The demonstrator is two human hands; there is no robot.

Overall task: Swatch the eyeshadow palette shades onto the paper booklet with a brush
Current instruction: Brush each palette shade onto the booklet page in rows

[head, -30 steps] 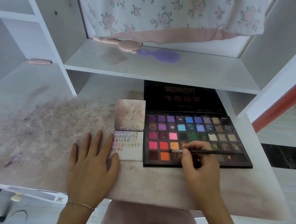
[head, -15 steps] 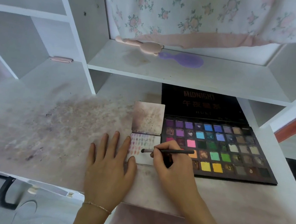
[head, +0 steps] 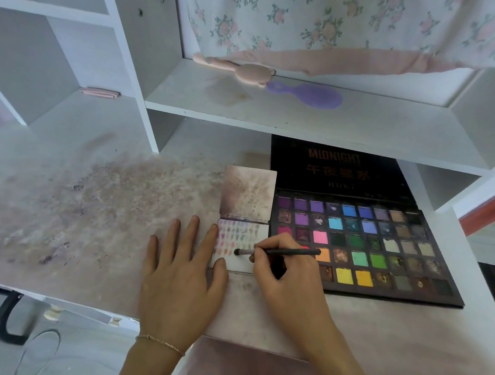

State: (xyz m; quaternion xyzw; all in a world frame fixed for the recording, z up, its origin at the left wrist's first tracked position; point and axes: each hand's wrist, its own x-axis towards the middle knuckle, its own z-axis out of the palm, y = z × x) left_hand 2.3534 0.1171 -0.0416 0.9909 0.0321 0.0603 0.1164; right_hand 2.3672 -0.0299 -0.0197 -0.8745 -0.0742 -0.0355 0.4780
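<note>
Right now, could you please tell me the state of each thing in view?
Eyeshadow palette: open, lid back.
Paper booklet: open, lower page partly swatched.
Brush: tip on the lower page.
Right hand: grips the brush.
Left hand: flat, fingertips holding the booklet's edge.

Upper shelf: pink brush touching purple brush.
Top of frame: floral cloth.
Left shelf: pink clip.
Desk: powder-stained.

Booklet left of palette
</note>
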